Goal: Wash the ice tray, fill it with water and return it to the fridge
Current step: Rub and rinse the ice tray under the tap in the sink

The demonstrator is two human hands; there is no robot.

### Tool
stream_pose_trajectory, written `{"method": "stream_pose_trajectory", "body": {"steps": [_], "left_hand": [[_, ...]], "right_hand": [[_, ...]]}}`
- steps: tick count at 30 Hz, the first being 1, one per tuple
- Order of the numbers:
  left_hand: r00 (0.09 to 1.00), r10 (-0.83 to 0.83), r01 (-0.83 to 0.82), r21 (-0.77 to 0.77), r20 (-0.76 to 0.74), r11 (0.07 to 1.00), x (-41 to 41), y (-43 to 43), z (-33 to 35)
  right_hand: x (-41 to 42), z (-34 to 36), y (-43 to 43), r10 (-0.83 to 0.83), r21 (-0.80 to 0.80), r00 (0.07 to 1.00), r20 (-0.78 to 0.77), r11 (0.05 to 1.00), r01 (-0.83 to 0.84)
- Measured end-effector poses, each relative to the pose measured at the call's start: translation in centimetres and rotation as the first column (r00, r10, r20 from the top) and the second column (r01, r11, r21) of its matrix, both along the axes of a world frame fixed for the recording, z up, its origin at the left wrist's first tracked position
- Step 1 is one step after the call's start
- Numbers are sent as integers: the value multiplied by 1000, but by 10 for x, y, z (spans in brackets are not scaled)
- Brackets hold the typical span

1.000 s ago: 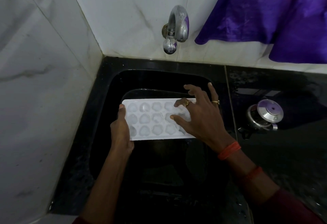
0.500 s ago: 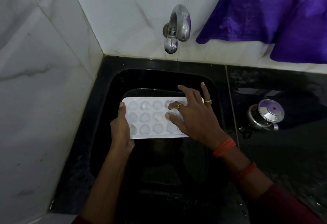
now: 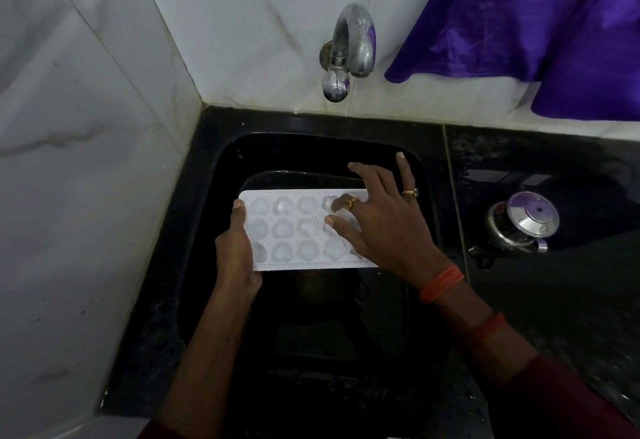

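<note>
The ice tray (image 3: 298,230) is held over the sink (image 3: 214,175).
Its left end is gripped by the left hand (image 3: 235,255), its right end overlaid by the right hand (image 3: 384,227). A tap (image 3: 349,54) is mounted behind the sink, a cloth (image 3: 519,23) is hung right of it, and a pot (image 3: 523,224) is set on the counter (image 3: 554,317) at right.

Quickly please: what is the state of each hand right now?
Left hand: closed, grip on the left end of the white plastic ice tray.
Right hand: open, spread fingers touching the same tray.
</note>
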State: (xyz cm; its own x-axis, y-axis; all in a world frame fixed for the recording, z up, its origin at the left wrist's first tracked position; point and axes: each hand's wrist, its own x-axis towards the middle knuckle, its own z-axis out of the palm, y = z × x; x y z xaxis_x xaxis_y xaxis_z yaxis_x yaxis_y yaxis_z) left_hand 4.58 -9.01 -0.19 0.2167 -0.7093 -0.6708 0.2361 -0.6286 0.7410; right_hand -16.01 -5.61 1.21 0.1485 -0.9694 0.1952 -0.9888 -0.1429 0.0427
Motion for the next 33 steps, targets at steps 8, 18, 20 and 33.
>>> {"method": "stream_pose_trajectory", "body": {"steps": [8,18,20,33], "left_hand": [[1000,-2,2,4,-7,1000,0,1,1],[1000,-15,15,9,-18,1000,2,-2,-1],[1000,-13,13,7,-22,1000,2,-2,-1],[1000,-9,9,-5,-14,1000,-2,-4,-2]], "right_hand": [[0,3,-5,26,-28,998,-53,999,-27],[-2,3,-7,31,12,995,-99,999,-30],[-2,3,-8,23,22,995,-101,1000,-21],[-2,4,-9,19,52,997,-74,999,-15]]}}
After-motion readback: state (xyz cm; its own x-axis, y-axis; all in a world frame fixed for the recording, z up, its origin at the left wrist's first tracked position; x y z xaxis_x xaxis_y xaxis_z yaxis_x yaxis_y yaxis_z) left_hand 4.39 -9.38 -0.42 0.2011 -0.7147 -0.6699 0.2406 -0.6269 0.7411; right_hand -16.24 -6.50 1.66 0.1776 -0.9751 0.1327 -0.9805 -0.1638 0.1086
